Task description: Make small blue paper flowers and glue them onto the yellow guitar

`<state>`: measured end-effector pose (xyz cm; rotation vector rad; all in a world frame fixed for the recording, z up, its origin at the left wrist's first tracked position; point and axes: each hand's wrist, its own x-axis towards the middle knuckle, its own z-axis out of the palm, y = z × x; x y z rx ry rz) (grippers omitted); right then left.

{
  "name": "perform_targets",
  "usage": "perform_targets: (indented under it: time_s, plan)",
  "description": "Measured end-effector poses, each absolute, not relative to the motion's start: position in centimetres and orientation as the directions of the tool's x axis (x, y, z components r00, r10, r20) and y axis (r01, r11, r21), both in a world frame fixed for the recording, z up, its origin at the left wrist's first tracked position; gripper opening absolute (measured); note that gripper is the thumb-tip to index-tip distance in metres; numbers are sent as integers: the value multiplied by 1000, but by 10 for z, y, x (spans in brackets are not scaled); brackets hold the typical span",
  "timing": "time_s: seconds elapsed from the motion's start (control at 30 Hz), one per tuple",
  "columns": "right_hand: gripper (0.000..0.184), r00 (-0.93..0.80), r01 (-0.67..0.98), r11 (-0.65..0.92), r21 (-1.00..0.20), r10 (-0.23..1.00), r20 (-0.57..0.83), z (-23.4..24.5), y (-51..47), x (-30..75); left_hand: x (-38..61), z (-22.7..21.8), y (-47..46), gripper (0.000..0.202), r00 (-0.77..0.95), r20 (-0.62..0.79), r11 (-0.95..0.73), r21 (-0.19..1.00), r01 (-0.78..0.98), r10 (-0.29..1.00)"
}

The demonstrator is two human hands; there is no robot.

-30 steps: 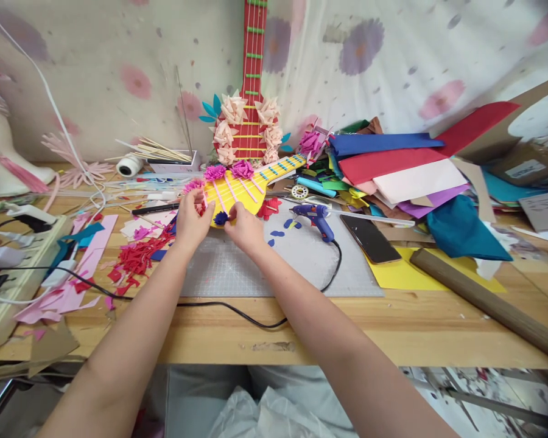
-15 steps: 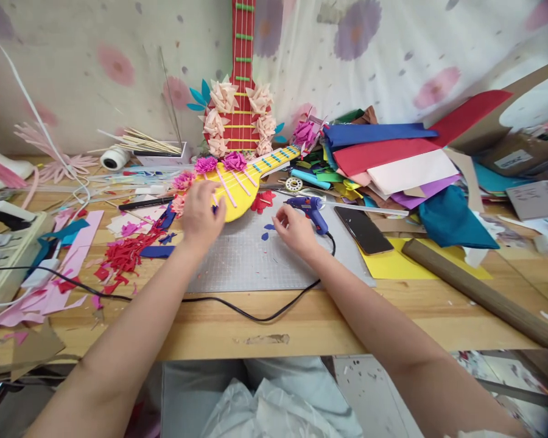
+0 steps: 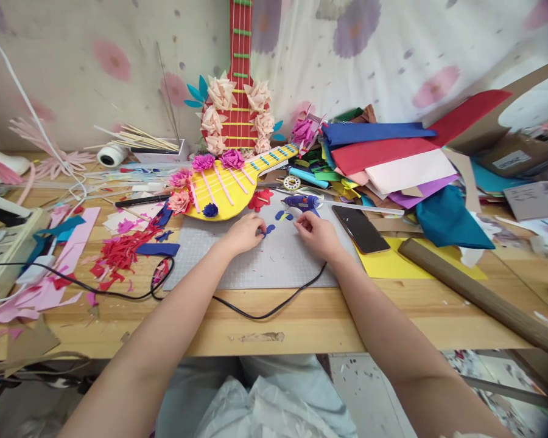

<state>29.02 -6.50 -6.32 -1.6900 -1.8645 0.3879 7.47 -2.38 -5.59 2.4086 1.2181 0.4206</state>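
My left hand (image 3: 245, 235) is low over the grey cutting mat (image 3: 237, 267), its fingers pinched at a small blue paper petal (image 3: 270, 229). My right hand (image 3: 318, 233) hovers right of it, thumb and fingertips together; whatever they hold is too small to make out. Between and beyond the hands lies a blue piece with yellow on it (image 3: 284, 215). A blue glue gun (image 3: 301, 200) rests behind my right hand, partly covered by it. The yellow paper guitar (image 3: 231, 198) lies at the mat's back left, with a dark blue flower (image 3: 210, 210) on its body.
A red guitar (image 3: 241, 115) with pale flowers stands against the curtain. Red paper scraps (image 3: 123, 248) lie left of the mat. On the right are a phone (image 3: 360, 228), a brown tube (image 3: 475, 292) and stacked coloured paper (image 3: 388, 152). A black cord (image 3: 256, 316) runs along the front.
My left hand has left the yellow guitar and moved right and down to the blue petals, uncovering the dark blue flower. My right hand has shifted right, in front of the glue gun.
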Motion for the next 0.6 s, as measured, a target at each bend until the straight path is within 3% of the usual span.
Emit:
perform_targets:
  time_s: [0.17,0.33,0.4,0.53,0.6]
  plan:
    - [15,27,770,125,-626,973,228,-60,-67,296,78,-51,-26,14,589,85,-540,521,661,804]
    - [18,29,757,136,-639,970,242,-59,-70,297,73,-58,-33,26,485,97,-418,667,616,869]
    - [25,103,779,77,-623,963,248,-57,-70,301,71,-62,-35,30,408,122,-353,749,560,905]
    - [41,314,819,-136,-557,919,238,-51,-63,314,70,-69,-39,13,202,33,-86,962,259,979]
    - [43,313,834,-142,-534,918,245,-52,-56,319,71,-69,-41,8,130,-60,54,997,49,990]
